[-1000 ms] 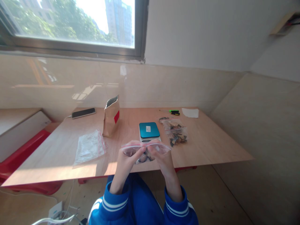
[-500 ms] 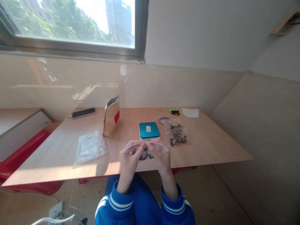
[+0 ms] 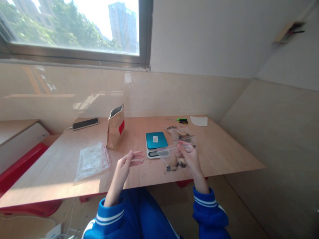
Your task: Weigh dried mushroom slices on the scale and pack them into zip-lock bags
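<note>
Just right of the frame's centre, the right hand (image 3: 189, 157) has its grip pinched on the top edge of a small clear plastic zip bag with dark brown pieces inside (image 3: 174, 159); the bag hangs from the fingers just above the front part of the pale wooden desk (image 3: 224, 156), its contents gathered at the bottom. The left hand (image 3: 127, 162) is a little left of centre, fingers spread apart and pointing right, holding nothing and well apart from the bag.

Just behind the held bag, at the centre of the frame, sits a small white digital scale with a teal square platform (image 3: 156, 142), a white label on its top. To its right, partly behind the right hand, lie more clear zip bags filled with brown pieces (image 3: 180, 133). Further back, at centre right, a green-and-black handled screwdriver (image 3: 181, 120) lies beside a white scrap of paper (image 3: 198, 120). Left of the scale an open brown paper pouch with a red sticker (image 3: 115, 127) stands upright. At lower left lies a flat stack of empty clear zip bags with red seal strips (image 3: 91, 160), and behind it, at the desk's far left edge, a black smartphone (image 3: 85, 123) lies flat. Blue sleeves with white stripes (image 3: 210, 207) fill the bottom of the frame.
</note>
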`<state>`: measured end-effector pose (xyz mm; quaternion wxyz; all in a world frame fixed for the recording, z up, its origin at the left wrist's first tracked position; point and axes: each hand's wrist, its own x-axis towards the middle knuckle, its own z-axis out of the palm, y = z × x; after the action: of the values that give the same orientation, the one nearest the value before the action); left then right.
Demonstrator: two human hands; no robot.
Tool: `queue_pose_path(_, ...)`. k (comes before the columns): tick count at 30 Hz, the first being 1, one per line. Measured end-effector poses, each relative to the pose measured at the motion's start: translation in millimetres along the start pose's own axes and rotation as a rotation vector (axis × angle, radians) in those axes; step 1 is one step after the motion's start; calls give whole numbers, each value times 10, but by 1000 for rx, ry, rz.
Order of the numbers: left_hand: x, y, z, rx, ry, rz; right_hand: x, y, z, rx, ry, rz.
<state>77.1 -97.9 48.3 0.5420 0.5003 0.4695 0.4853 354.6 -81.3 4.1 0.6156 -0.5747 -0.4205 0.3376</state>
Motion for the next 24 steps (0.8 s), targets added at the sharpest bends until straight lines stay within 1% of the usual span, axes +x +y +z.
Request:
queue_pose_path(1, -3, 3, -42, 5, 26, -5, 164, 31, -144, -103, 90, -19)
queue_pose_path(3, -6, 7, -114, 22, 57, -1, 466, 84, -409, -411, 231, -74)
queue_pose_path(4, -5, 4, -144, 26, 65, 3, 580, 111, -517, -479, 285, -81)
queue_pose_path(6, 5, -15, -194, 30, 93, 18, 693, 183, -656, -586, 380, -104)
queue_pose_path(8, 27, -40, -236, 52, 156, 54, 641, 298, -678, -689, 476, -172)
queue_pose_path(10, 66, -40, -281, 96, 270, 126, 472, 460, -595, -836, 531, -265)
queue_pose_path(12, 136, 25, -330, 166, 417, 227, 281, 637, -442, -962, 500, -296)
queue_pose_path(14, 257, 174, -381, 288, 561, 339, 162, 779, -265, -1030, 439, -221)
queue_pose_path(15, 343, 275, -407, 365, 609, 399, 147, 824, -181, -1052, 426, -171)
queue_pose_path(16, 446, 387, -433, 432, 643, 459, 160, 849, -106, -1067, 424, -127)
queue_pose_path(17, 565, 503, -458, 477, 707, 504, 199, 855, -42, -1076, 428, -92)
queue_pose_path(18, 697, 616, -483, 518, 753, 523, 253, 845, 11, -1080, 429, -67)
queue_pose_path(19, 836, 718, -508, 558, 774, 526, 314, 823, 52, -1081, 423, -48)
queue_pose_path(20, 975, 803, -534, 602, 754, 496, 373, 794, 85, -1080, 408, -31)
queue_pose_path(21, 1108, 869, -559, 633, 705, 445, 422, 760, 113, -1075, 395, -16)
queue_pose_path(22, 1229, 911, -583, 645, 640, 424, 455, 723, 140, -1065, 389, -6)
queue_pose_path(24, 1415, 927, -624, 651, 521, 421, 470, 635, 205, -1025, 390, -36)
